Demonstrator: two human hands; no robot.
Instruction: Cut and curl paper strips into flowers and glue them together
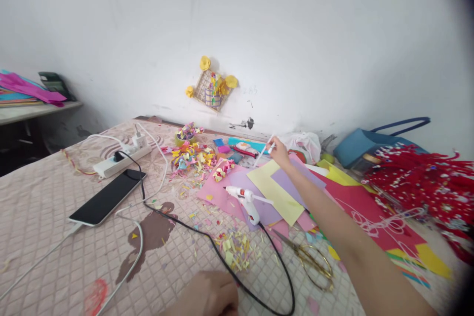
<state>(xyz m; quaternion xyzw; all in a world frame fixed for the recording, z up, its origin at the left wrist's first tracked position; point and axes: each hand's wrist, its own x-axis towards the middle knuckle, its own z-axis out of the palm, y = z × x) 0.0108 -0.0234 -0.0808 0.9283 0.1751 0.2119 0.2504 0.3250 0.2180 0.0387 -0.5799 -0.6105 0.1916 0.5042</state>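
My right hand [278,152] reaches far across the table, its fingers pinched on a thin white stick [263,152], which looks like a glue stick. Below it lie sheets of coloured paper [274,187] in yellow, purple and pink. A white glue gun [244,201] rests on these sheets, with a stick in its back end and a black cord. At the bottom edge, my left hand [211,296] lies curled on the table; no object shows in it, though its palm side is hidden. Gold-handled scissors [309,259] lie between the glue gun and my right forearm.
Paper scraps [237,249] litter the tablecloth. A phone [109,197], a power strip [124,160] and cables occupy the left. At the back are a heap of paper strips [190,158] and a small filled bowl [185,137]. A blue bag [370,143] and red decorations [418,187] stand right.
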